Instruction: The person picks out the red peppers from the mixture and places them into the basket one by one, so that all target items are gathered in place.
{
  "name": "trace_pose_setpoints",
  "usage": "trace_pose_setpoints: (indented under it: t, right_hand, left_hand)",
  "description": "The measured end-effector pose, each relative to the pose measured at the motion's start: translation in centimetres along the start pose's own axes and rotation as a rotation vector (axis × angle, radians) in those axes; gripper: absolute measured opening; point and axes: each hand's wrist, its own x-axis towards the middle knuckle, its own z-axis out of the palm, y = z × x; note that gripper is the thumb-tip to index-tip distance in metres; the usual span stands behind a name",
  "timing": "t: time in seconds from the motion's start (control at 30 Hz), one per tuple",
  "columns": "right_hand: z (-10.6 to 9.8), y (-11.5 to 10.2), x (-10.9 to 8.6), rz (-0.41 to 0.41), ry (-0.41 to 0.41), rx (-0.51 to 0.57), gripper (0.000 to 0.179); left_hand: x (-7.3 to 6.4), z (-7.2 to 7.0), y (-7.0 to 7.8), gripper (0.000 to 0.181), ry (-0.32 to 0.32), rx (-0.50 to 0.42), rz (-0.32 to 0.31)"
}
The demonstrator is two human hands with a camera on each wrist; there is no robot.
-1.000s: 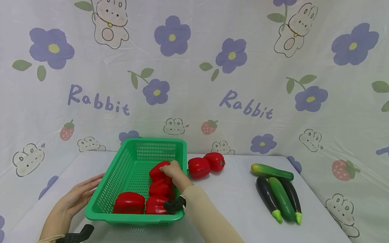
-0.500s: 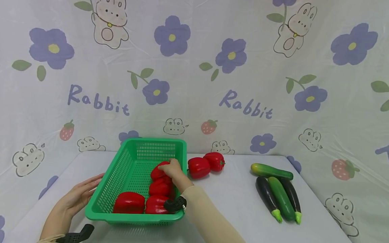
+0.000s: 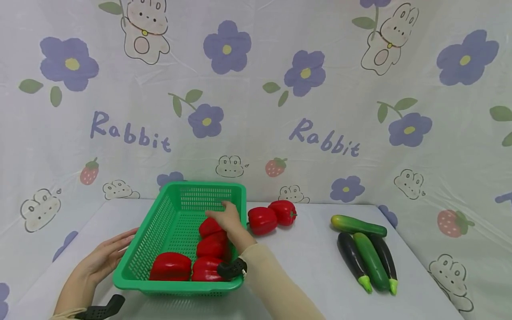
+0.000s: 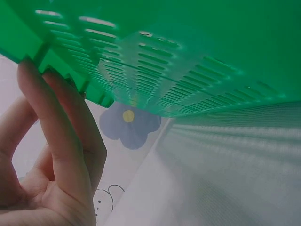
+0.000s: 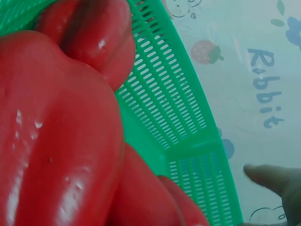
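Observation:
A green plastic basket [image 3: 176,286] stands on the white table with several red bell peppers inside. My right hand [image 3: 229,218] is over its right side, thumb and fingers spread, just above the farthest bell pepper [image 3: 209,226]. The fingers hold nothing. In the right wrist view a large bell pepper [image 5: 56,132] fills the left, and part of the hand [image 5: 277,183] shows at the right edge. My left hand [image 3: 100,260] lies along the basket's left side. Its extended fingers [image 4: 59,122] touch the underside of the rim in the left wrist view.
Two more red bell peppers [image 3: 262,221] lie on the table just right of the basket. Farther right are two eggplants [image 3: 352,258] and two green cucumber-like vegetables [image 3: 371,262], grouped together. A patterned cloth [image 3: 256,98] hangs behind the table.
My right hand has let go of the farthest bell pepper and risen slightly, its fingers spreading apart. That pepper now rests in the basket. The left hand has stayed at the rim.

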Motion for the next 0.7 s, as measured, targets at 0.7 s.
trace_pose_setpoints:
  t: [0.7]
  right_hand:
    - [-4.3, -1.3, -0.5, -0.133, -0.134, 0.054, 0.075]
  left_hand:
    - [0.0, 0.1, 0.1, 0.034, 0.045, 0.016, -0.02]
